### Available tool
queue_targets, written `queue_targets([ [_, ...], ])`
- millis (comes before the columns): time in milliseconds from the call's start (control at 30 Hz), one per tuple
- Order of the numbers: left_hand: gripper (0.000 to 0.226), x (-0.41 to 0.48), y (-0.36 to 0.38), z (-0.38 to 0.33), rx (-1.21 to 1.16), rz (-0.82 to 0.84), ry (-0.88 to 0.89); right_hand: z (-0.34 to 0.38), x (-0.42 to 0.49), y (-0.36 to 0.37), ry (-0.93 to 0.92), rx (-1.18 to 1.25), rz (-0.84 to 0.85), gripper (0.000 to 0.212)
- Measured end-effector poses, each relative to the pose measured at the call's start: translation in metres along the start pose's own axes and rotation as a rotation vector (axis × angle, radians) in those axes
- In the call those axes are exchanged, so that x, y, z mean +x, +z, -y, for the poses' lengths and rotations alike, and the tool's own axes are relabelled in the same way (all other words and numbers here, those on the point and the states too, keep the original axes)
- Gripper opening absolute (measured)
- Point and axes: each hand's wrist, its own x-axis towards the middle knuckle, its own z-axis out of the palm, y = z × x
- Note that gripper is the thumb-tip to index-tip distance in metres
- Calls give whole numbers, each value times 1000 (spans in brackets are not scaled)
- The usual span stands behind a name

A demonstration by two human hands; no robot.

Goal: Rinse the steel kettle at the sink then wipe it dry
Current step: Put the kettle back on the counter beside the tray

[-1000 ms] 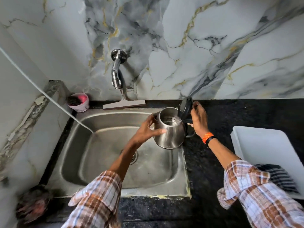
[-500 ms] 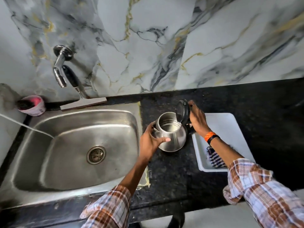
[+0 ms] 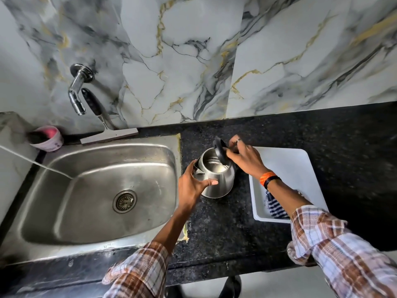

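Left hand [image 3: 193, 186] clamps the steel kettle [image 3: 217, 179] body near the spout; right hand [image 3: 245, 160] grips the handle side by the raised lid [image 3: 220, 150]. Kettle sits on the black counter [image 3: 214, 222], right of the sink [image 3: 96, 190]. Risks: wet steel slips; lid snaps shut on fingers; cloth [image 3: 276, 206] in the white tray [image 3: 296, 168] needs a free hand.

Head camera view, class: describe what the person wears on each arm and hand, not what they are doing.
Both arms wear a plaid shirt in white, brown and orange, sleeves pushed up the forearms. The right hand has a ring on one finger, with an orange band and a black band at the wrist. The left hand is bare.
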Motion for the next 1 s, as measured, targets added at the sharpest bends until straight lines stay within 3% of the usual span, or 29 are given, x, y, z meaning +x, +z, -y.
queue_targets([
  [267, 106, 5, -4, 5, 47, 26, 0, 11, 7, 10, 47, -174, 62, 57],
  [667, 115, 8, -1, 12, 61, 119, -3, 16, 7, 19, -3, -356, 67, 51],
  [767, 124, -5, 8, 12, 179, 63, 142, 15, 1, 21, 38, -394, 56, 67],
  [833, 119, -21, 19, 7, 332, -15, 352, 8, -13, 21, -22, -418, -67, 72],
  [933, 102, -46, 48, -3, 425, 44, 681, -21, -42, 15, -138, -408, -263, 63],
  [1000, 96, -54, 70, -8, 446, 119, 754, -49, -61, 8, -135, -365, -328, 56],
])
